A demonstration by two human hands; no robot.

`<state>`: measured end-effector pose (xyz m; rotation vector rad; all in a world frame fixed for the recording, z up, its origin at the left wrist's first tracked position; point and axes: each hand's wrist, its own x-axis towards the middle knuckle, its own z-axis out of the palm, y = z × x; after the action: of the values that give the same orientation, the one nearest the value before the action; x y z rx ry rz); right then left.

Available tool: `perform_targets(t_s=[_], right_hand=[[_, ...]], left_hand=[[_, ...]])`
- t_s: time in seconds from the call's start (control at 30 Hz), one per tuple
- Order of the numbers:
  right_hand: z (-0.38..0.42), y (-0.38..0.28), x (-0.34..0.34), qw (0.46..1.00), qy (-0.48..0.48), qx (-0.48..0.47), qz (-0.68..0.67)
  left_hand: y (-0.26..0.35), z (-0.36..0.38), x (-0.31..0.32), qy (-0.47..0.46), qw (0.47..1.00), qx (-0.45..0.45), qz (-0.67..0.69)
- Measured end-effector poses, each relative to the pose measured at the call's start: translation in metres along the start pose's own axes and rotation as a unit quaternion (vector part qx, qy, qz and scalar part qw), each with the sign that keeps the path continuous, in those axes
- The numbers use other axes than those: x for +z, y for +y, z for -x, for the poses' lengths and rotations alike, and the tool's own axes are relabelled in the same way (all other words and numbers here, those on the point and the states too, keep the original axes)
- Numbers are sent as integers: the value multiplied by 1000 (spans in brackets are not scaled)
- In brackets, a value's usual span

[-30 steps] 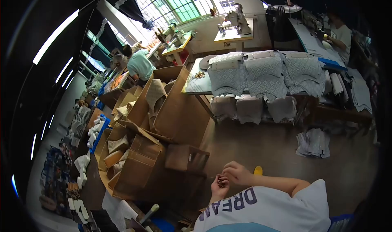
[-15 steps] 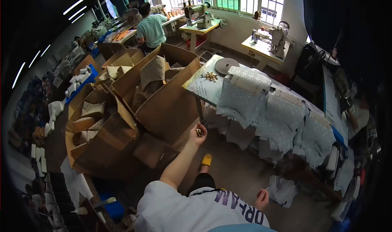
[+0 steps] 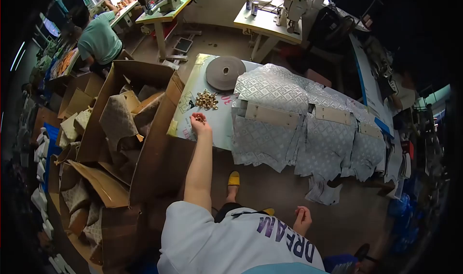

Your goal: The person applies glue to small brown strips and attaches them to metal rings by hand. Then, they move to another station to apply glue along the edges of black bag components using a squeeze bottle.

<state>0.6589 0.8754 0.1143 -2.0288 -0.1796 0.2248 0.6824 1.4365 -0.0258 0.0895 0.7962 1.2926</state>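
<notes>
My left hand (image 3: 200, 124) is cupped around small gold-coloured metal fittings (image 3: 199, 119), over the near left part of the tabletop (image 3: 184, 126). Just beyond it lies a loose pile of similar gold fittings (image 3: 207, 100). Behind that pile, a flat brown-grey roll of tape (image 3: 225, 73) rests on the table. Down by the front of my shirt, my right hand (image 3: 302, 219) hangs with its fingers loosely bent, and nothing shows in it. Grey patterned fabric pieces (image 3: 270, 124) are draped over the table edge to the right of the pile.
Large cardboard boxes (image 3: 153, 153) holding fabric pieces stand left of the table. Sewing machines (image 3: 293, 9) are on stands at the back. A person in a light green shirt (image 3: 100, 40) works at the far left. Pale strips (image 3: 271, 114) lie on the draped fabric.
My left hand, with the fittings in it, has moved forward from in front of the table to over its near edge. The view has come closer to the table and turned right.
</notes>
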Motion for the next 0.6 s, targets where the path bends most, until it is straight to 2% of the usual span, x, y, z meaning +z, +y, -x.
perform_targets(t_s=[0.1,0.23,0.3,0.33,0.37,0.4,0.43,0.5,0.53,0.6], right_hand=[[-10,-26,28,999,-29,-8,29],[-24,-56,47,995,-70,-20,66],[-34,-63,51,992,-83,-35,87],[-36,-66,53,991,-84,-42,98],[-38,-65,56,990,-84,-52,98],[-41,-64,58,990,-83,-63,97],[-43,-62,60,989,-80,-74,96],[-45,-64,61,989,-85,-64,102],[-44,-64,63,989,-86,-56,106],[-45,-66,67,989,-86,-50,105]], left_hand=[[-9,-17,19,13,988,130,-79],[1,9,46,-72,990,105,-67],[0,-3,32,-125,959,166,-195],[3,-8,23,-165,921,205,-288],[9,-5,23,-178,826,282,-455],[14,-2,23,-186,695,350,-601],[15,1,25,-187,609,389,-665],[18,8,30,-212,441,404,-773],[17,12,36,-222,434,360,-795],[11,7,41,-216,373,352,-831]])
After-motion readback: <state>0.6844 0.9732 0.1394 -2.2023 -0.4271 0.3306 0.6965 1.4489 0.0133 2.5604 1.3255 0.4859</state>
